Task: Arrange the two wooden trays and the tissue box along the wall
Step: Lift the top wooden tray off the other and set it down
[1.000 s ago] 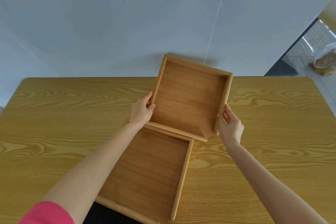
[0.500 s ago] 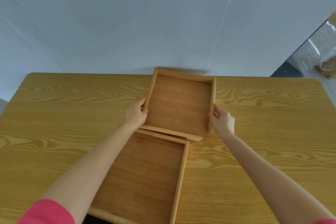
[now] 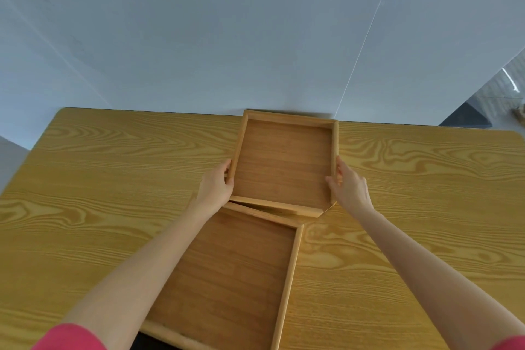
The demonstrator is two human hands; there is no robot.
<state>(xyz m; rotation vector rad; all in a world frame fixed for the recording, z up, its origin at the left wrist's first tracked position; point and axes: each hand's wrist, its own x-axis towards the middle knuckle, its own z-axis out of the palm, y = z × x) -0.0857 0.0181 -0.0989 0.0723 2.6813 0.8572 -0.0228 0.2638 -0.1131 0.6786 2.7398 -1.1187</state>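
One square wooden tray [image 3: 284, 162] lies flat at the far edge of the table, its back rim against the grey wall. My left hand [image 3: 216, 185] holds its left rim and my right hand [image 3: 348, 185] holds its right rim. A second, larger-looking wooden tray [image 3: 235, 278] lies nearer to me, partly under my left forearm, its far corner just under the first tray's front rim. No tissue box is in view.
The wooden table [image 3: 412, 207] runs wide to both sides of the trays. The grey wall [image 3: 227, 37] stands right behind its far edge. At the far right a dark floor area [image 3: 466, 118] shows past the table.
The tray in my hands has gone from lifted and tilted to lying flat on the table, pushed forward until it meets the wall. The near tray has stayed put.
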